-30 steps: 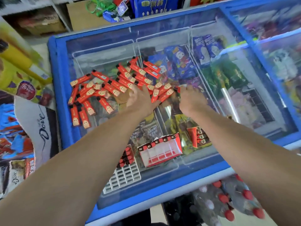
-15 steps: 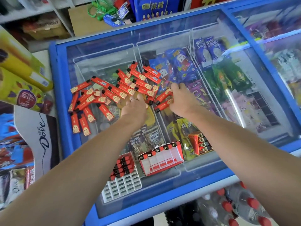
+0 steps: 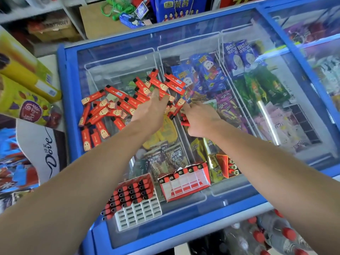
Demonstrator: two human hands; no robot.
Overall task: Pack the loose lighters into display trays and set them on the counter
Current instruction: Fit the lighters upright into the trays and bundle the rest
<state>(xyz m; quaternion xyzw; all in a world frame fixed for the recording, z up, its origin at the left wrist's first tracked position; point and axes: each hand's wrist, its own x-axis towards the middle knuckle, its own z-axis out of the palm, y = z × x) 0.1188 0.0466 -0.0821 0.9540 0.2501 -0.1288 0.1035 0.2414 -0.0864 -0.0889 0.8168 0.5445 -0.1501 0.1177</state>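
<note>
A: Left hand (image 3: 151, 112)?
B: Fingers straight, spread flat on the lighters (image 3: 117, 105), which lie under and left of them on the freezer lid (image 3: 110, 57).
A: Right hand (image 3: 199, 119)?
B: Curled round several lighters. White tray (image 3: 137, 213) nearer the wrists, part filled.

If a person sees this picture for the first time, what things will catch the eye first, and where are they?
First comes the heap of loose red lighters scattered on the glass lid of the blue freezer, toward its far left. Both hands meet at the heap's right edge: the left hand lies flat over the lighters, and the right hand holds a few. Nearer the person stands a white tray, partly filled with lighters, beside an empty red tray.
</note>
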